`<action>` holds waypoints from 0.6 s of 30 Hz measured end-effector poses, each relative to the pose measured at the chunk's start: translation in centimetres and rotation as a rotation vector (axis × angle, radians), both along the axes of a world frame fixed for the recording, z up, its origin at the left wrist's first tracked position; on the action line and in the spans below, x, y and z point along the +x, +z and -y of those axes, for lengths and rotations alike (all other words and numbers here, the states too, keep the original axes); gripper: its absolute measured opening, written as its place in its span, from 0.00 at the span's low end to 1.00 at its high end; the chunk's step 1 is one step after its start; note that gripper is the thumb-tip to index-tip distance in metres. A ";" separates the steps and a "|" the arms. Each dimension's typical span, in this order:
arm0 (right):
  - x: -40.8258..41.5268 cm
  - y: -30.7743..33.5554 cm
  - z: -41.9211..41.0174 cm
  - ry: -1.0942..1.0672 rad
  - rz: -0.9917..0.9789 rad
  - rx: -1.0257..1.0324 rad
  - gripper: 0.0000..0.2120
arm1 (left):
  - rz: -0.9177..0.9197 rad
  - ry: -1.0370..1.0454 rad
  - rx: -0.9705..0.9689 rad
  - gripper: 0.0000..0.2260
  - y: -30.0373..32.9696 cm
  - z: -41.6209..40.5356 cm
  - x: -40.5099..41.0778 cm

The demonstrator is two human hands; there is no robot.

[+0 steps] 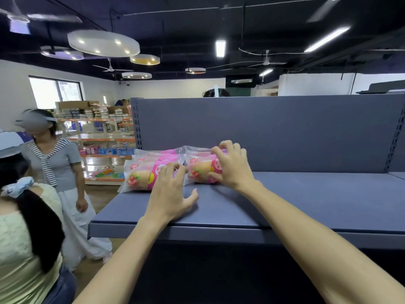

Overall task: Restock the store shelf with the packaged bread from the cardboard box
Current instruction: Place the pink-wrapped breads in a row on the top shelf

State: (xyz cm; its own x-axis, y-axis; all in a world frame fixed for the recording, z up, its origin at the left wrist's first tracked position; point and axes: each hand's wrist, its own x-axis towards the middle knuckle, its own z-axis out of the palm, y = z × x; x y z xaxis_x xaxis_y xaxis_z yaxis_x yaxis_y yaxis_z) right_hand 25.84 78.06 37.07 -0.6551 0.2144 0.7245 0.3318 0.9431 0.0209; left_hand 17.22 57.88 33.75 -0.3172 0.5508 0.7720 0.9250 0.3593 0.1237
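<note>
While both hands work the left end of the shelf (pixel 285 194), a few bread packs (pixel 140 174) already sit there in two short rows. Right hand (pixel 232 165) curls round the right front pack (pixel 200 170), pinching it. Left hand (pixel 169 194) spread, fingertips touching the left pack. Most of the shelf unfilled; box not in view. Judged early on.

bread packs (pixel 144 174) | clear-and-pink wrappers, strawberry print | lying flat, two touching rows | left end of grey shelf (pixel 306 194)
</note>
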 end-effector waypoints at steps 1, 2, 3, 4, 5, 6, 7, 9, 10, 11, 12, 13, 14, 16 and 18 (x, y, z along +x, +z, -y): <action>0.0 0.3 0.6 0.084 0.030 0.015 0.22 | -0.001 -0.002 -0.001 0.20 0.0 0.0 0.0; -0.2 0.6 1.2 0.158 0.102 -0.026 0.16 | -0.001 -0.005 -0.001 0.20 0.0 0.0 0.0; -0.5 0.7 1.7 0.193 0.204 -0.086 0.12 | -0.003 -0.008 0.000 0.20 0.0 0.0 0.0; -1.0 0.7 2.0 0.184 0.283 -0.120 0.10 | -0.006 -0.009 0.002 0.20 0.0 0.0 0.0; -1.4 0.6 2.0 0.166 0.313 -0.135 0.09 | -0.009 -0.010 0.006 0.20 0.0 0.0 0.1; -1.8 0.5 2.0 0.148 0.318 -0.163 0.09 | -0.011 -0.011 0.014 0.20 0.0 0.1 0.1; -2.1 0.4 1.9 0.141 0.315 -0.190 0.10 | -0.013 -0.011 0.023 0.20 -0.1 0.1 0.1; -2.7 0.2 1.7 0.133 0.326 -0.212 0.12 | -0.019 -0.011 0.031 0.19 -0.1 0.0 0.0; -2.9 0.2 1.6 0.131 0.334 -0.223 0.12 | -0.024 -0.010 0.032 0.20 -0.1 0.0 0.0; -3.1 0.1 1.5 0.134 0.332 -0.229 0.13 | -0.028 -0.010 0.034 0.20 -0.1 -0.1 -0.1; -3.3 0.0 1.5 0.134 0.326 -0.234 0.13 | -0.030 -0.012 0.034 0.20 -0.2 -0.2 -0.2; -3.4 -0.1 1.5 0.133 0.319 -0.235 0.14 | -0.031 -0.014 0.033 0.20 -0.2 -0.2 -0.2; -3.4 -0.2 1.5 0.133 0.313 -0.233 0.14 | -0.030 -0.017 0.031 0.20 -0.2 -0.2 -0.3; -3.3 -0.4 1.5 0.126 0.304 -0.231 0.15 | -0.030 -0.022 0.027 0.20 -0.2 -0.3 -0.2; -3.0 -0.3 1.8 0.122 0.312 -0.226 0.15 | -0.031 -0.025 0.027 0.20 -0.2 -0.2 -0.2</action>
State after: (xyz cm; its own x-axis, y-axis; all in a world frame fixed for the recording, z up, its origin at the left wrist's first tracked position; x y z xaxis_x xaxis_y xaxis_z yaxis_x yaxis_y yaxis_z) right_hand 22.85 76.24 36.78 -0.8668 0.2521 0.4301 0.2273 0.9677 -0.1090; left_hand 17.04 58.09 33.59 -0.2793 0.5367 0.7962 0.9371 0.3331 0.1041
